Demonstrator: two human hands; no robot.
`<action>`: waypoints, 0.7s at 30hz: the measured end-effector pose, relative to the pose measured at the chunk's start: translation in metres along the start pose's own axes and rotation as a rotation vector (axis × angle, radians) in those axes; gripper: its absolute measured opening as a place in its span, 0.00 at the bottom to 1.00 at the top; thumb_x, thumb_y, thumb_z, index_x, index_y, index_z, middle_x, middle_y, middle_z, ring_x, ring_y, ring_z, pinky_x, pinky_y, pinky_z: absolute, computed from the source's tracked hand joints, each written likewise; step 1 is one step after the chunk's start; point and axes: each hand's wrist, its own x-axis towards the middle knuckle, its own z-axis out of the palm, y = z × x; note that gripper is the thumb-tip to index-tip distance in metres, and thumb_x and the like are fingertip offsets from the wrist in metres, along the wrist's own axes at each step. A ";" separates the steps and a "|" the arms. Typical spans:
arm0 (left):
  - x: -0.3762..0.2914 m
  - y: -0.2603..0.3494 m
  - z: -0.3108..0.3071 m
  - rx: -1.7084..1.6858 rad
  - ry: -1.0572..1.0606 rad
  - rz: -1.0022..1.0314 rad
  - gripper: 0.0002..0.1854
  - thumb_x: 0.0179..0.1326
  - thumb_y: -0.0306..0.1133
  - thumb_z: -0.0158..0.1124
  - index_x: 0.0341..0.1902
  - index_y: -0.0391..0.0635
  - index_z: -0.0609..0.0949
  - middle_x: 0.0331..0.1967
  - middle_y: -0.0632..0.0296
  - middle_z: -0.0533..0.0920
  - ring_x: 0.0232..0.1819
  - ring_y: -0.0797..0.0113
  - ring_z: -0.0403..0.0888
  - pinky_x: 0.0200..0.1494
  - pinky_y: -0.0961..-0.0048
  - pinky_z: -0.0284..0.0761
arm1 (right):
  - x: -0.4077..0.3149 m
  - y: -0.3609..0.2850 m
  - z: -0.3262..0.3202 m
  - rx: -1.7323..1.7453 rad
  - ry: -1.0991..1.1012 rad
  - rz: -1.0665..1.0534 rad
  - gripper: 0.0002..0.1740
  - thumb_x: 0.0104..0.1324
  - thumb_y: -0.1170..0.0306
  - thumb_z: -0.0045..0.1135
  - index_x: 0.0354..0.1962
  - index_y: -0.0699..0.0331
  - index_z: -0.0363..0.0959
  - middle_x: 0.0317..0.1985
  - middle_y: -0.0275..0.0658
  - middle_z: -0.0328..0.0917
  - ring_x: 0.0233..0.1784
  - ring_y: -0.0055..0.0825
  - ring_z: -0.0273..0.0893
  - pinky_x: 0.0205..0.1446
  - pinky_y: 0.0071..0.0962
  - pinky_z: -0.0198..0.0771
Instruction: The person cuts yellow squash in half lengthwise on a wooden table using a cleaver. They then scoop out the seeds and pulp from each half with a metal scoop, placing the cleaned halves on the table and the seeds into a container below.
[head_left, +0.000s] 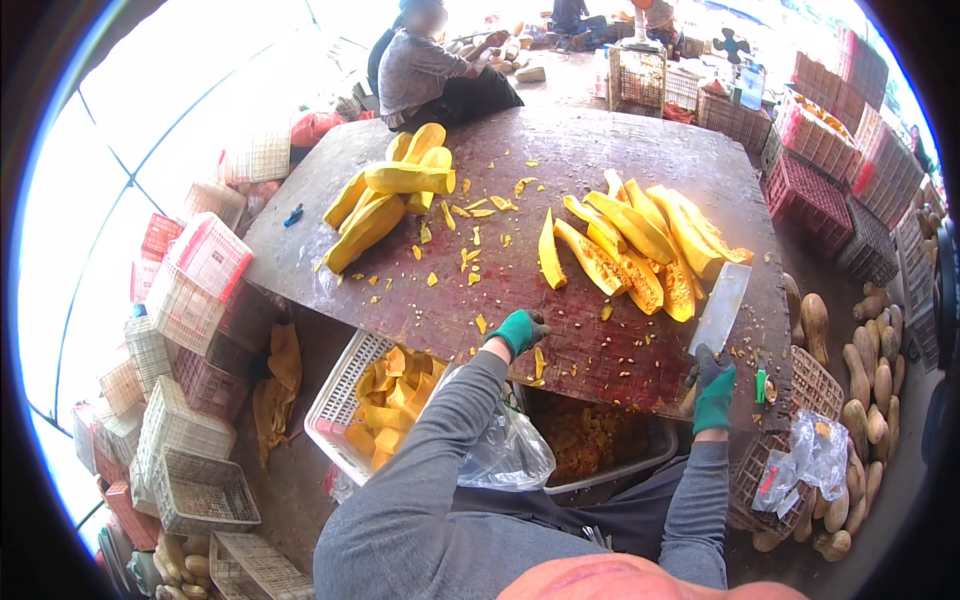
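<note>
My right hand (715, 390), in a green and dark grey glove, grips the handle of a broad cleaver (720, 309) at the right of the table. The blade points away from me, its far end beside the cut squash. My left hand (517, 332), gloved alike, is over the table's front edge with fingers loosely bent and nothing seen in it. Beyond the hands lie split squash pieces (636, 274) with orange, seedy flesh. Peeled whole yellow squash (390, 199) are heaped at the left. Peel scraps and seeds litter the wooden table (600, 150).
Below the front edge are a white crate (330, 409) of squash chunks, a clear plastic bag (510, 454) and a tub (664, 442) of pulp. Unpeeled squash (870, 412) lie right. Stacked crates (199, 281) stand left. A person (431, 71) sits at the far edge.
</note>
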 end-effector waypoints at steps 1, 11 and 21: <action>0.000 0.000 0.000 -0.008 0.006 -0.004 0.26 0.61 0.39 0.67 0.58 0.36 0.78 0.35 0.54 0.85 0.27 0.65 0.79 0.31 0.67 0.76 | 0.001 0.000 0.000 0.035 -0.016 -0.013 0.12 0.66 0.67 0.59 0.42 0.65 0.74 0.16 0.31 0.68 0.12 0.20 0.64 0.16 0.25 0.60; 0.007 -0.007 0.003 0.004 0.003 0.016 0.22 0.60 0.40 0.66 0.53 0.38 0.81 0.32 0.56 0.84 0.27 0.66 0.80 0.31 0.67 0.77 | 0.003 0.005 -0.002 -0.006 -0.015 -0.049 0.11 0.66 0.68 0.60 0.42 0.66 0.75 0.17 0.31 0.69 0.12 0.20 0.64 0.16 0.25 0.61; 0.009 -0.007 0.004 0.002 -0.005 -0.001 0.27 0.59 0.40 0.67 0.60 0.38 0.78 0.35 0.53 0.85 0.27 0.65 0.80 0.32 0.67 0.78 | -0.002 -0.002 0.002 -0.031 0.014 -0.023 0.11 0.65 0.68 0.60 0.40 0.67 0.76 0.17 0.31 0.70 0.13 0.20 0.65 0.17 0.25 0.60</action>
